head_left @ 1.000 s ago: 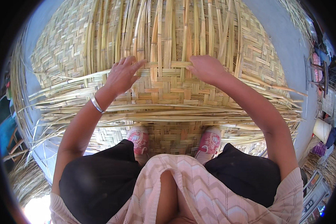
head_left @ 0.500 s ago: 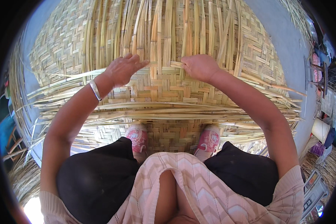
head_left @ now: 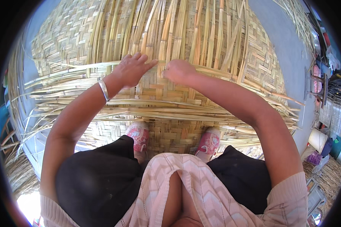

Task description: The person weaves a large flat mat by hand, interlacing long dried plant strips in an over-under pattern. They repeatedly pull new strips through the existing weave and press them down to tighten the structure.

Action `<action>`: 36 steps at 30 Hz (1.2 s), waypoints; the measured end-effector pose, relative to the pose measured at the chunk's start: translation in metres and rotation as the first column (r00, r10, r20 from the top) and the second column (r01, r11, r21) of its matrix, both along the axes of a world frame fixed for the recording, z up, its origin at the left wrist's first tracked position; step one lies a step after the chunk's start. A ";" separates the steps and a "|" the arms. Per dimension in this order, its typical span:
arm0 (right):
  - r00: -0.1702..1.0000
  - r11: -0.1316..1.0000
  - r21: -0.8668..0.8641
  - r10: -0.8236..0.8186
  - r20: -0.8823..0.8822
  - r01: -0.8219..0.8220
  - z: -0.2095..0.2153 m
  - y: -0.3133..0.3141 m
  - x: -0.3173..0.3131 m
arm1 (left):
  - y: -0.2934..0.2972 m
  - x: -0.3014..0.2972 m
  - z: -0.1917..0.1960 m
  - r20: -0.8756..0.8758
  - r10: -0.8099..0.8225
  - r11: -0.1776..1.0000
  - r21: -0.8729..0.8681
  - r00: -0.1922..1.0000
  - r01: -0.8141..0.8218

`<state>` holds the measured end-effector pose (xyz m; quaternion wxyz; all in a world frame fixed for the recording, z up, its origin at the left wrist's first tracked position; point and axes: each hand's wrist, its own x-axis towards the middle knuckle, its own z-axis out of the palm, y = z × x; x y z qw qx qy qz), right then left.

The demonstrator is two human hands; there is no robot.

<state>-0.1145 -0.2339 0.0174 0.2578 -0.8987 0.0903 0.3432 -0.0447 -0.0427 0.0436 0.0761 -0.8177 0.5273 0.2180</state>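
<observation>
A large mat (head_left: pixel 182 132) of flat, straw-coloured reed strips lies beneath my feet. Long loose strips (head_left: pixel 166 34) run up from its woven part, side by side. My left hand (head_left: pixel 132 71) rests over the weaving edge with its fingers apart, the pointing finger stretched toward my right hand. Closed in a pinch, my right hand (head_left: pixel 178 72) holds a crosswise reed strip (head_left: pixel 208 71) that runs off to its right; its fingertips are partly hidden. Another pale crosswise strip (head_left: pixel 91 66) passes out to the left from under my left hand.
A bundle of loose strips (head_left: pixel 170 111) lies across the mat before my pink shoes (head_left: pixel 137 137). More reeds (head_left: pixel 17 81) lie along the left side. At the right stand a small wooden stool (head_left: pixel 320 85) and a white bucket (head_left: pixel 317 139).
My right hand has moved left, close to my left hand. The left hand has shifted slightly right. The view has shifted a little.
</observation>
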 end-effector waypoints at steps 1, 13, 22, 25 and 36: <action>0.999 1.000 0.018 -0.010 -0.034 0.010 0.001 0.001 0.002 | -0.001 0.000 0.000 -0.015 0.011 1.000 0.020 1.000 -0.010; 0.987 0.997 -0.042 0.051 -0.151 -0.059 0.009 0.002 0.016 | 0.016 -0.017 -0.007 0.030 0.121 0.982 -0.151 0.992 -0.116; 0.993 0.999 -0.028 0.043 -0.113 -0.047 0.008 0.001 0.014 | 0.013 -0.022 -0.014 0.089 0.044 0.994 -0.105 0.995 -0.035; 0.995 0.995 -0.085 0.046 -0.092 -0.054 0.009 0.003 0.014 | 0.009 -0.021 -0.009 0.111 0.014 0.999 -0.050 0.994 -0.008; 0.999 0.927 0.375 -0.038 0.030 0.024 0.028 -0.042 -0.054 | -0.008 -0.013 -0.007 0.068 0.020 1.000 0.000 0.997 -0.020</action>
